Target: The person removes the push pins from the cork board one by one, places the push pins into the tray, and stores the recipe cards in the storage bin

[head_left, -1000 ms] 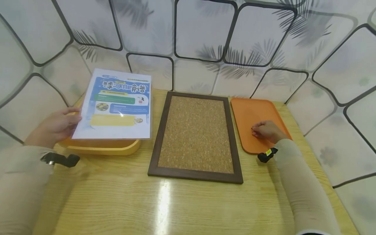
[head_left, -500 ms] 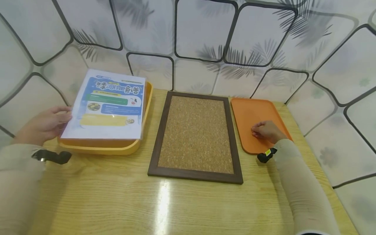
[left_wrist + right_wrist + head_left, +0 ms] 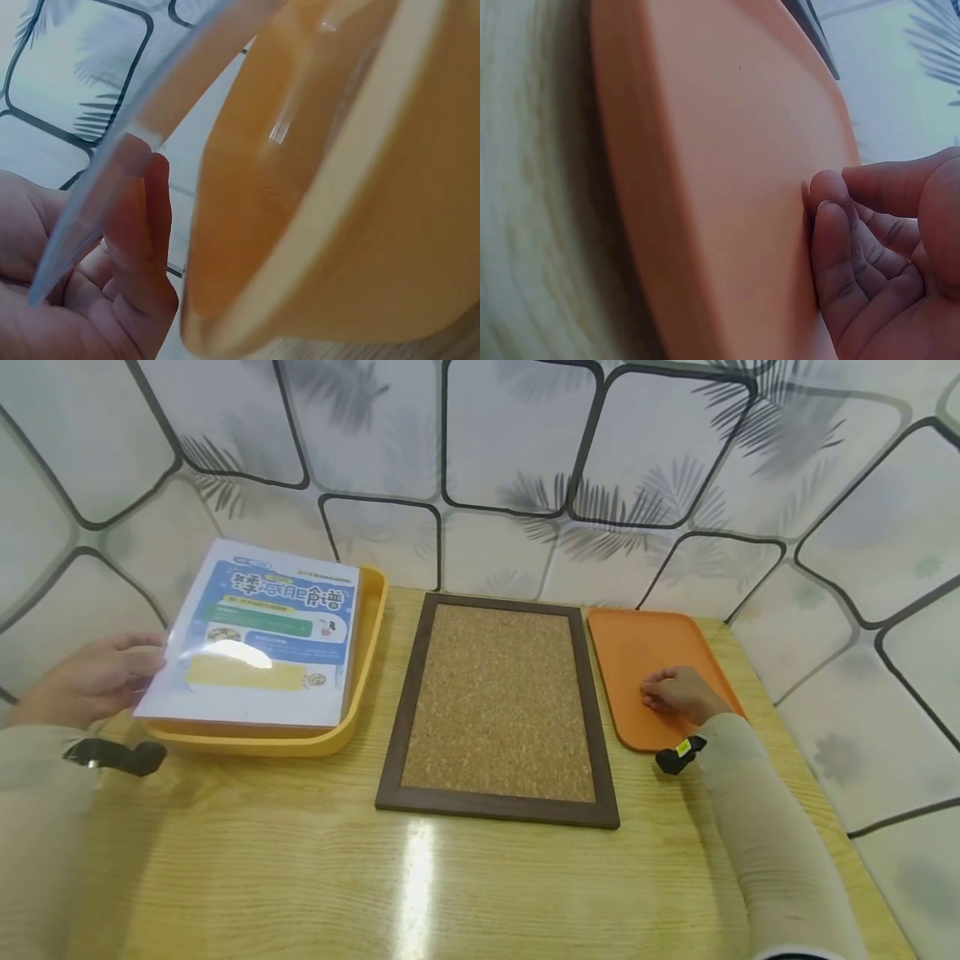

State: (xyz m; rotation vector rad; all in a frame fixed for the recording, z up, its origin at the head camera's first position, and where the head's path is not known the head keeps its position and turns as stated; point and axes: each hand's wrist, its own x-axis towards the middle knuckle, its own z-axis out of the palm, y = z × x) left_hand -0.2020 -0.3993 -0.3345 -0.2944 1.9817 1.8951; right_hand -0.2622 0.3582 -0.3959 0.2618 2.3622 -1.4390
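On the wooden table (image 3: 450, 877), the cork board (image 3: 498, 702) in its dark brown frame lies flat at the middle. Right of the cork board lies the orange tray (image 3: 637, 652); the right hand (image 3: 678, 692) rests on it with curled fingers (image 3: 832, 225) touching its surface and grasping nothing. Left of the cork board sits the yellow bin (image 3: 352, 710). Over it, tilted, hangs the laminated sheet (image 3: 255, 635), pinched at its left edge by the left hand (image 3: 86, 681), whose fingers (image 3: 142, 217) lie under the clear plastic. The sheet's blue header carries large Chinese characters, too blurred to read in full. Behind the cork board rises patterned wallpaper (image 3: 510, 452).
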